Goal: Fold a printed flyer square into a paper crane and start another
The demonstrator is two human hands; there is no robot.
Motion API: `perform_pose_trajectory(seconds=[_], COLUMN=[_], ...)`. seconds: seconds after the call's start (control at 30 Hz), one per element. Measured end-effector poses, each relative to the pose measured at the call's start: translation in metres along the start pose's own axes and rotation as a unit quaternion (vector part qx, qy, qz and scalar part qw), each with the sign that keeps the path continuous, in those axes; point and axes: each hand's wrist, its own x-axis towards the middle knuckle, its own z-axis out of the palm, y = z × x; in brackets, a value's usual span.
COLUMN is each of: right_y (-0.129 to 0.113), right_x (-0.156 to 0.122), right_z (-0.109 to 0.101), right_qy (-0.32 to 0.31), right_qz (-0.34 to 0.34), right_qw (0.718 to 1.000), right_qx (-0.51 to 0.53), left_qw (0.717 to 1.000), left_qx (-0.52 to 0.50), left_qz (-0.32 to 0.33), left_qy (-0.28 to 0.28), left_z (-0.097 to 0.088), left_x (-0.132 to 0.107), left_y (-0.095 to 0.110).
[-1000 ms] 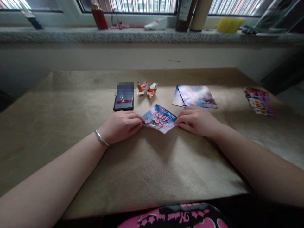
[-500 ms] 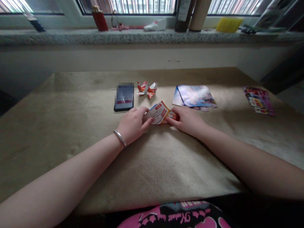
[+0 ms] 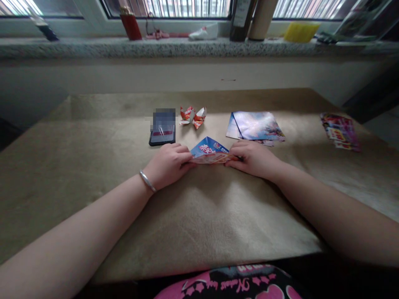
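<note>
A folded sheet of printed paper (image 3: pixel 208 150) stretches between my two hands just above the table. Its back part rises as a blue triangle with white characters, and a reddish folded strip runs along its front edge. The left corner is pinched by my left hand (image 3: pixel 170 164), which has a silver bangle at the wrist. My right hand (image 3: pixel 252 161) grips the right corner, with its fingertips curled round the paper. Just behind lies a folded red-and-white paper shape (image 3: pixel 193 117), and a phone (image 3: pixel 163 126) rests beyond my left hand.
Blue-and-pink printed sheets (image 3: pixel 257 126) lie behind my right hand. Farther right is a fanned stack of colourful printed papers (image 3: pixel 340 131). The tan-covered table (image 3: pixel 199 224) meets a wall under a stone windowsill (image 3: pixel 174 49), which holds a red container (image 3: pixel 131 27), bottles and a yellow block (image 3: pixel 301 32).
The paper has turned from its white printed face to a blue triangular face with a front fold. My hands have moved slightly apart, the left one to the left.
</note>
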Motion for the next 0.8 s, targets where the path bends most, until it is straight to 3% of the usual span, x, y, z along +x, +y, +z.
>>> perform_pose_trajectory(seconds=[0.13,0.23,0.33,0.4,0.5,0.63,0.8], right_y=[-0.010,-0.015,-0.019,-0.021,-0.024,-0.024,-0.018], right_x=[0.002,0.006,0.009,0.010,0.011,0.013,0.013], right_z=[-0.002,0.000,0.005,0.007,0.008,0.009,0.008], right_qy=[-0.023,-0.020,0.010,0.037,0.055,0.042,0.015], right_qz=[0.083,0.165,0.222,0.218,0.183,0.181,0.217], right_qw=[0.996,0.986,0.974,0.975,0.982,0.983,0.976], right_qx=[-0.012,-0.003,0.034,0.035,0.007,-0.017,0.015], left_qw=[0.998,0.991,0.980,0.978,0.991,0.998,0.994], left_qx=[-0.007,-0.021,-0.052,-0.059,-0.008,0.036,0.058], left_qz=[-0.048,-0.119,-0.192,-0.198,-0.118,0.053,0.085], left_qy=[-0.029,-0.053,-0.028,0.012,0.059,-0.008,-0.031], left_z=[-0.002,-0.001,0.001,0.003,0.004,0.002,-0.005], left_x=[0.002,0.006,0.009,0.009,0.009,0.010,0.009], left_y=[0.003,0.004,0.008,0.011,0.015,0.016,0.015])
